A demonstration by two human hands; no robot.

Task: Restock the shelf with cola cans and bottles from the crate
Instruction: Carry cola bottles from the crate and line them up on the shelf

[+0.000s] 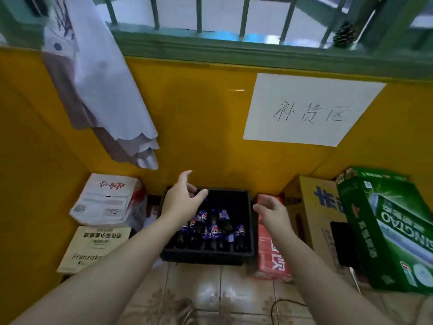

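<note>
A black plastic crate [249, 221] sits on the tiled floor against the yellow wall. Inside it lie several dark cola bottles [214, 228] with blue labels, bunched toward the near side. My left hand [181, 198] hovers over the crate's far left corner, fingers spread, holding nothing. My right hand [271, 211] is stretched out just beyond the crate's right rim, in front of a red carton, fingers apart and empty. Both hands are above the crate and touch none of the bottles. No shelf is in view.
White carton [106, 200] and beige carton [93, 245] stand left of the crate. A red carton [271, 256], a brown box [314, 214] and a green beer box [386, 233] stand right. A handwritten paper sign [309, 109] hangs on the wall; cloth [98, 78] hangs at upper left.
</note>
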